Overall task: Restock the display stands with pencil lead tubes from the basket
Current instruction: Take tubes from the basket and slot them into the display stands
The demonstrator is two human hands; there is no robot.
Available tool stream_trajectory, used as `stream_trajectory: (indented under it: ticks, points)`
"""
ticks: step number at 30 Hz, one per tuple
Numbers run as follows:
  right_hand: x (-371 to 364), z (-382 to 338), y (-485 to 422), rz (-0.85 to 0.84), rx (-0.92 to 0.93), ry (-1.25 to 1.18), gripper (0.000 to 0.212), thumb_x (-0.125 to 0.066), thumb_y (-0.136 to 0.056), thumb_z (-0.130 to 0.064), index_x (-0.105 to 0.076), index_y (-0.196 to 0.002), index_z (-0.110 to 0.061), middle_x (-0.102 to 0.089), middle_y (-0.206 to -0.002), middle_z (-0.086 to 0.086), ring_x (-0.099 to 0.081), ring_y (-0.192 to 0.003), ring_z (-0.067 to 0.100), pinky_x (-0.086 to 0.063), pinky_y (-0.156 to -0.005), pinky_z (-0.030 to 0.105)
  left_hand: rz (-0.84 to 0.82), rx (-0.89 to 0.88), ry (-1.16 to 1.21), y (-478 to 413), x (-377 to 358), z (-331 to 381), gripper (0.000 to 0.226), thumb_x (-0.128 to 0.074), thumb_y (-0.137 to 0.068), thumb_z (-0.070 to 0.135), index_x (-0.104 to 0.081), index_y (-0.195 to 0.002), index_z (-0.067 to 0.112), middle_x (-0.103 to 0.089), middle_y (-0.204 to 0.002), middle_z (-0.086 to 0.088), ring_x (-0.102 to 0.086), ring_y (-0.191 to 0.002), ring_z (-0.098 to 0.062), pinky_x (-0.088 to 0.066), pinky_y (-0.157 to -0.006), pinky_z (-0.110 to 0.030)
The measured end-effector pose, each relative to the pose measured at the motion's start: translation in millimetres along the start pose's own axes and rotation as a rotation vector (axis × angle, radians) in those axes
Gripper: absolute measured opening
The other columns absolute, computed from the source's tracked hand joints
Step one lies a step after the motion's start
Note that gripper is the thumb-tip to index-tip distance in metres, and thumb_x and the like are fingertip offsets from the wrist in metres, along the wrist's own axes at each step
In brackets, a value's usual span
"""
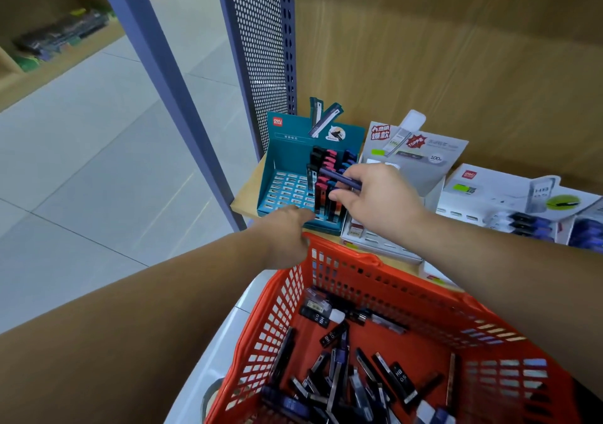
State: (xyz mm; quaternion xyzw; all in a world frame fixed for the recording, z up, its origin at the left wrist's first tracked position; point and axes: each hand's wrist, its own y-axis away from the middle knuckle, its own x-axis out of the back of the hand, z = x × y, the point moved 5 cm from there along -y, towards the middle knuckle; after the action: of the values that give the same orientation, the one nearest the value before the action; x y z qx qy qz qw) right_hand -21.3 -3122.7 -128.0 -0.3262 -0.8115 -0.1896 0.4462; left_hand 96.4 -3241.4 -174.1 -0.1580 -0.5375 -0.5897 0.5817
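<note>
The near basket [408, 277] is showing glossy orange-red plastic, moulded as an open lattice. The tubes [342, 381] in it are gleaming as smooth hard plastic, dark or clear. The purple tube [339, 179] is shining likewise. The teal stand [287, 149] is looking like printed card, faintly satiny, and the grey stand [434, 149] to its right is looking matt. The far board [456, 48] is showing smooth wood grain, the perforated panel [257, 48] painted matt metal. At left, the floor tiles [98, 162] are glinting.

At the frame's centre the right hand [378, 202] pinches a purple lead tube [339, 179] over the teal display stand [280, 169]. The left hand [287, 228] lies at the stand's front, by the red basket [359, 270] rim; its grip is unclear. Loose tubes [342, 374] lie in the basket, lower right.
</note>
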Motion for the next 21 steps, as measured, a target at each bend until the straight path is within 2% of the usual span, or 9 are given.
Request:
stream_trajectory:
  ticks: [2, 6, 9, 12, 14, 16, 17, 19, 21]
  points:
    - [-4.1, -4.9, 1.6, -0.022, 0.023, 0.012, 0.019, -0.071, -0.095, -0.040, -0.064, -0.085, -0.025, -0.059, -0.065, -0.003, -0.058, -0.066, 0.022, -0.048, -0.060, 0.033, -0.002, -0.004, -0.010, 1.1, 0.6, 1.7, 0.056, -0.055, -0.103, 0.027, -0.037, -0.156, 0.029, -0.049, -0.150, -0.002, -0.049, -0.133, -0.021, -0.051, -0.104, -0.040]
    - [-4.2, -10.6, -1.4, -0.034, 0.018, 0.123, 0.018, -0.068, -0.097, -0.041, -0.062, -0.086, -0.027, -0.055, -0.068, -0.008, -0.056, -0.071, 0.022, -0.037, -0.056, 0.029, -0.026, -0.011, 0.004, 1.6, -1.0, 3.8, 0.056, -0.057, -0.102, 0.026, -0.040, -0.154, 0.026, -0.049, -0.148, -0.004, -0.049, -0.132, -0.023, -0.050, -0.104, -0.038]
    - [-2.9, -6.4, -5.6, -0.069, -0.039, 0.167, 0.017, -0.067, -0.097, -0.041, -0.064, -0.089, -0.027, -0.056, -0.070, -0.008, -0.057, -0.072, 0.021, -0.037, -0.058, 0.028, -0.047, -0.008, 0.027, 0.7, -2.9, 4.7, 0.055, -0.057, -0.102, 0.025, -0.040, -0.154, 0.027, -0.049, -0.149, -0.003, -0.049, -0.132, -0.022, -0.047, -0.098, -0.033]
    - [-5.8, -5.8, -2.6, -0.053, -0.052, 0.098, 0.019, -0.071, -0.094, -0.044, -0.063, -0.088, -0.027, -0.058, -0.072, -0.007, -0.063, -0.077, 0.024, -0.042, -0.061, 0.030, -0.048, -0.015, -0.002, 1.1, -1.1, 6.2, 0.054, -0.057, -0.102, 0.026, -0.041, -0.153, 0.027, -0.050, -0.147, -0.002, -0.049, -0.131, -0.022, -0.046, -0.095, -0.031]
    - [-2.7, -7.6, 1.9, -0.027, -0.060, 0.022, 0.030, -0.076, -0.087, -0.050, -0.059, -0.091, -0.026, -0.059, -0.073, -0.006, -0.062, -0.074, 0.022, -0.044, -0.059, 0.032, -0.027, -0.006, -0.024, 3.7, 3.7, 8.3, 0.049, -0.057, -0.101, 0.026, -0.046, -0.149, 0.025, -0.054, -0.141, -0.003, -0.052, -0.125, -0.022, -0.051, -0.097, -0.034]
    - [8.5, -9.7, 7.3, -0.036, -0.075, -0.058, 0.036, -0.077, -0.087, -0.049, -0.054, -0.096, -0.023, -0.059, -0.076, -0.004, -0.059, -0.069, 0.017, -0.046, -0.059, 0.035, 0.067, 0.010, -0.026, 6.5, 13.9, 10.8, 0.037, -0.056, -0.100, 0.023, -0.055, -0.137, 0.021, -0.061, -0.131, -0.005, -0.057, -0.115, -0.023, -0.056, -0.093, -0.039]
    - [15.9, -10.9, 10.8, -0.074, -0.087, -0.107, 0.033, -0.075, -0.089, -0.042, -0.051, -0.096, -0.021, -0.059, -0.076, -0.002, -0.056, -0.066, 0.017, -0.045, -0.058, 0.035, 0.142, 0.023, -0.008, 9.1, 21.6, 12.8, 0.033, -0.056, -0.099, 0.021, -0.057, -0.132, 0.019, -0.063, -0.127, -0.005, -0.059, -0.111, -0.023, -0.057, -0.090, -0.039]
    - [30.1, -10.0, 22.5, -0.211, -0.162, -0.192, 0.021, -0.068, -0.094, -0.024, -0.049, -0.095, -0.015, -0.052, -0.070, 0.001, -0.046, -0.057, 0.015, -0.036, -0.050, 0.028, 0.323, 0.012, 0.095, 16.3, 39.2, 21.2, 0.035, -0.061, -0.098, 0.021, -0.055, -0.132, 0.018, -0.063, -0.124, -0.001, -0.060, -0.107, -0.021, -0.054, -0.084, -0.035]
    - [46.1, -6.3, 41.0, -0.353, -0.295, -0.283, 0.014, -0.063, -0.094, -0.014, -0.049, -0.093, -0.016, -0.042, -0.066, 0.002, -0.033, -0.051, 0.016, -0.023, -0.045, 0.023, 0.439, -0.116, 0.230, 30.2, 53.9, 42.1, 0.045, -0.069, -0.094, 0.024, -0.053, -0.136, 0.022, -0.059, -0.121, 0.006, -0.061, -0.100, -0.015, -0.048, -0.077, -0.025]
